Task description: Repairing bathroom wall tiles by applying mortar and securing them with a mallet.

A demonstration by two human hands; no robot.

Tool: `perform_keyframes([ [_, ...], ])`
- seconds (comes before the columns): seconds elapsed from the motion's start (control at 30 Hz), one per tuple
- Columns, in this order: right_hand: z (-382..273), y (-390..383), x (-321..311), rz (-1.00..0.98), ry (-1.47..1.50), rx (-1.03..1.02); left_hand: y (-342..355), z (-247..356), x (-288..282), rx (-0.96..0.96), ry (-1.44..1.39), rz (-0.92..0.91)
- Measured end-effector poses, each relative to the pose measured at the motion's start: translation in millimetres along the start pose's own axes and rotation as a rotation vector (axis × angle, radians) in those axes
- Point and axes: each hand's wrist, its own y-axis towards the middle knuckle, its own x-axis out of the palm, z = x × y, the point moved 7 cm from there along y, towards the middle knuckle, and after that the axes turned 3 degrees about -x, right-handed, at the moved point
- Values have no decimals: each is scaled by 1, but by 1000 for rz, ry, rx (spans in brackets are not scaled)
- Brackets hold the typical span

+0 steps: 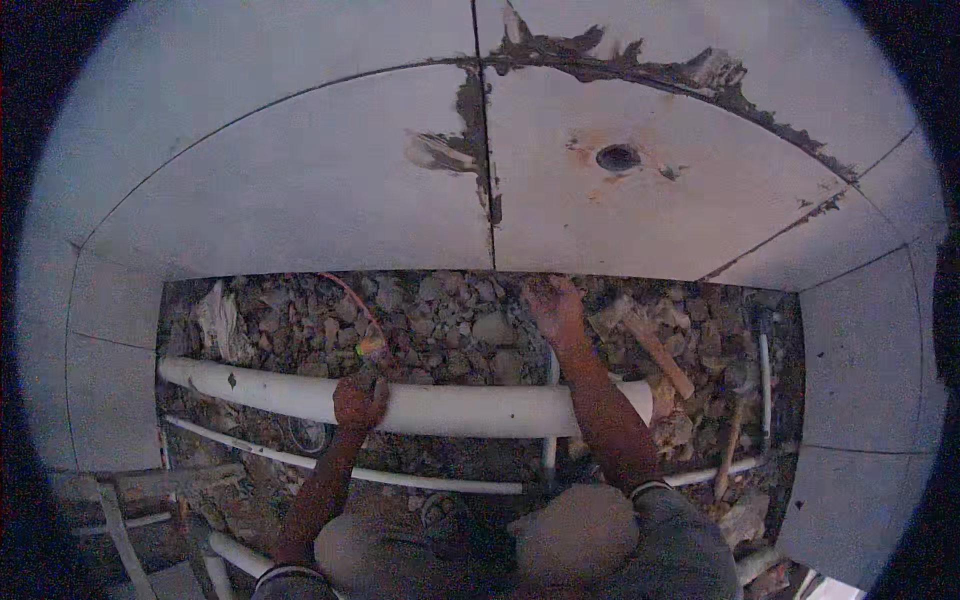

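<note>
My left hand (360, 403) is closed over the upper side of the large white pipe (470, 408), on something I cannot make out. Just above it lies a small orange and yellow-green object (370, 348), where a thin red line (350, 292) arcs down from the wall's foot. My right hand (552, 303) reaches past the pipe to the rubble along that wall; its fingers are blurred, and whether it holds anything is unclear. A short narrow upright pipe (550, 455) crosses under the large one near my right forearm.
The tiled wall (320, 170) has dark smears and a round hole (618, 157). Rubble (455, 315), wood pieces (660, 355), a thin pipe (420, 480) and more pipes fill the trench between tiled sides (860, 380). Broken strips (120, 530) lie at lower left.
</note>
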Motion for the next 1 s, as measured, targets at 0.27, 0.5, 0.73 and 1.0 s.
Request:
perform_keyframes([
  [0.27, 3, -5, 15, 62, 88, 236, 17, 9, -20, -149, -81, -59],
  [0.5, 13, -2, 39, -45, 457, 96, -7, -26, -16, -124, -173, 22],
  [0.73, -13, 6, 15, -144, -1080, -263, -8, -16, 16, -191, -126, -310],
  [1.0, -55, -95, 53, -8, 29, 230, -3, -34, 12, -128, 95, -278],
])
